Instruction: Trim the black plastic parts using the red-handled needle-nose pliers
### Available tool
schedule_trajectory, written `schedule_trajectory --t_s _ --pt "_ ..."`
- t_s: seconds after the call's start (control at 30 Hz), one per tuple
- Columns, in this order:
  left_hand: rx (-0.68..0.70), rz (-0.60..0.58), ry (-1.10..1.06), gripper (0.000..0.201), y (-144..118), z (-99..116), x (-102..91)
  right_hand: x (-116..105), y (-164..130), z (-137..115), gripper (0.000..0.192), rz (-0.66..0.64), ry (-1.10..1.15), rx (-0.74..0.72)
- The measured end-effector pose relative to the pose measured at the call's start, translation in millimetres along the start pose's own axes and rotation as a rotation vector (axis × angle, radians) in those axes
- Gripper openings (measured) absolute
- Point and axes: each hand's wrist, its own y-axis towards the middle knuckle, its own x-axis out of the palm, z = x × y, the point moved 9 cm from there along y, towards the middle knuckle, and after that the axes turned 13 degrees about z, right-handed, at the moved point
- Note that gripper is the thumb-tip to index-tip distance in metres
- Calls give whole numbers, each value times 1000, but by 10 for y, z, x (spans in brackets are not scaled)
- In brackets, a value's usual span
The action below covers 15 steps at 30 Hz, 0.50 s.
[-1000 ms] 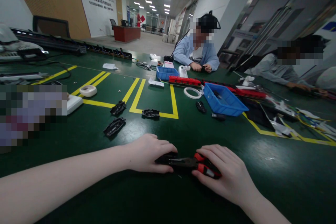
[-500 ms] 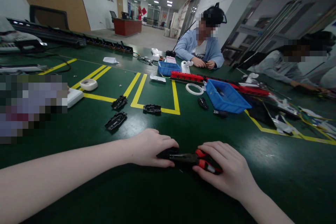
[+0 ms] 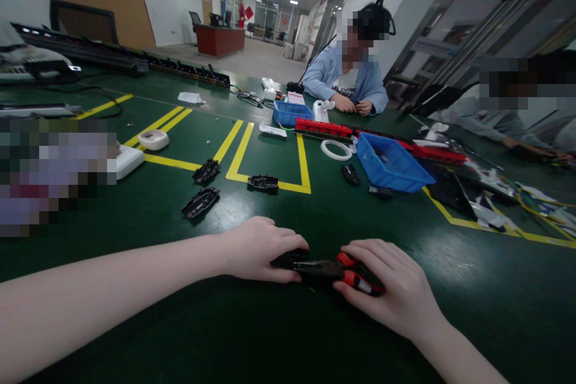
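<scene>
My right hand [image 3: 391, 282] is closed around the red and black handles of a pair of pliers [image 3: 321, 269], whose long jaws point left. My left hand [image 3: 265, 252] grips a small black plastic part [image 3: 288, 258] between thumb and fingers. The plier tips reach that part at its right end; whether they clamp it I cannot tell. Ahead of my left hand lie similar-looking black plastic pieces: one [image 3: 200, 203] nearest, another [image 3: 206, 171] just behind it, and a third [image 3: 263, 183] on the yellow tape line.
A blue bin [image 3: 393, 162] stands ahead on the right, with black pieces [image 3: 350, 174] beside it. A white ring [image 3: 336, 150], a red strip [image 3: 324, 128] and a smaller blue bin [image 3: 292, 114] lie farther back. A co-worker [image 3: 346, 81] sits across the green table; another is at right.
The camera view has shifted slightly. Both hands keep their grip on the black part and the pliers, in nearly the same pose.
</scene>
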Motion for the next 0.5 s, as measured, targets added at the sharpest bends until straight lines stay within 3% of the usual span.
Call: schedule_trajectory --t_s 0.5 --pt "8 1 0 39 4 11 -3 36 40 -41 30 -8 55 50"
